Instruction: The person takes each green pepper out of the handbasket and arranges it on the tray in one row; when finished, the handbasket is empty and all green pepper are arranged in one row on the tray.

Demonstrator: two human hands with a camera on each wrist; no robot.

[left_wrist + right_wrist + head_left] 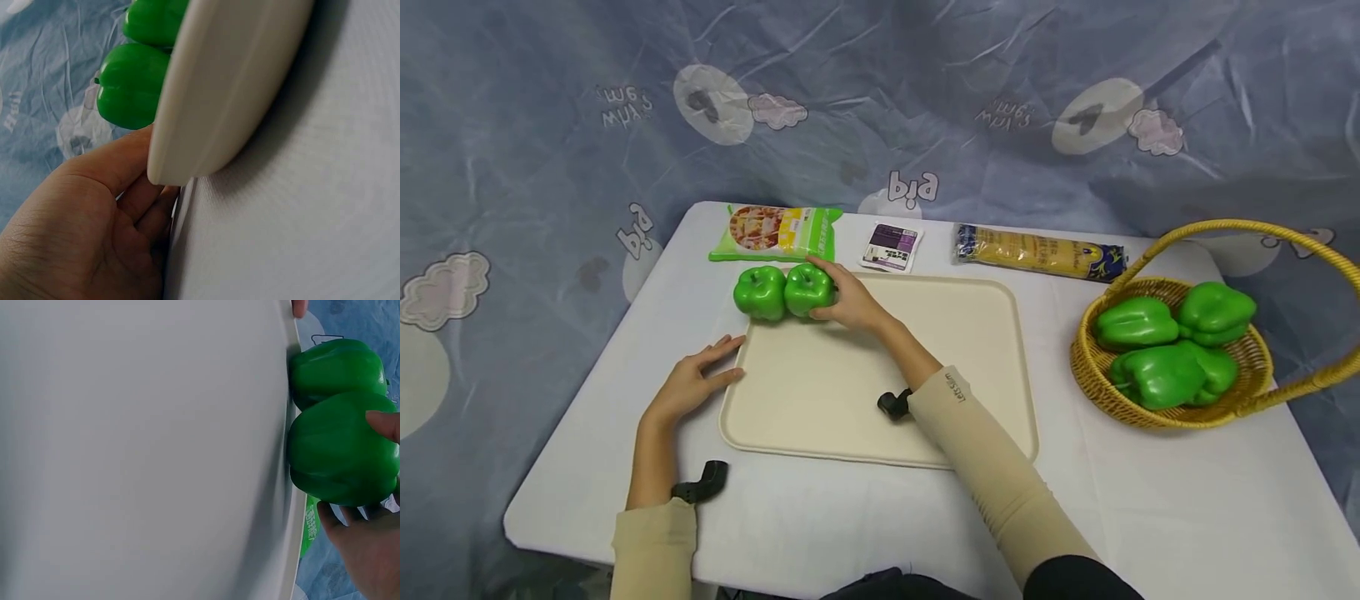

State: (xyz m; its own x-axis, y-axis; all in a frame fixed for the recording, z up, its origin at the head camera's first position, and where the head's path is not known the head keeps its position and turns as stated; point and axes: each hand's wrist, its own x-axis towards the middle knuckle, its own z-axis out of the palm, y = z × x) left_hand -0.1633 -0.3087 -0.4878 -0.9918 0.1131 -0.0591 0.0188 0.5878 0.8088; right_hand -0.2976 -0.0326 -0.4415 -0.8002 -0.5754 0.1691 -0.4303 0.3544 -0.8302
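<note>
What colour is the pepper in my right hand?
The pepper in your right hand is glossy green; it shows best in the right wrist view.

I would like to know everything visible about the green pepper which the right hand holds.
The green pepper is glossy, rounded and lobed, its smooth skin looking like plastic. It sits at the far edge of the cream tray, near the left corner; whether wholly inside the rim is unclear. Its left side appears to touch a second pepper; the right hand grips it from the right.
</note>
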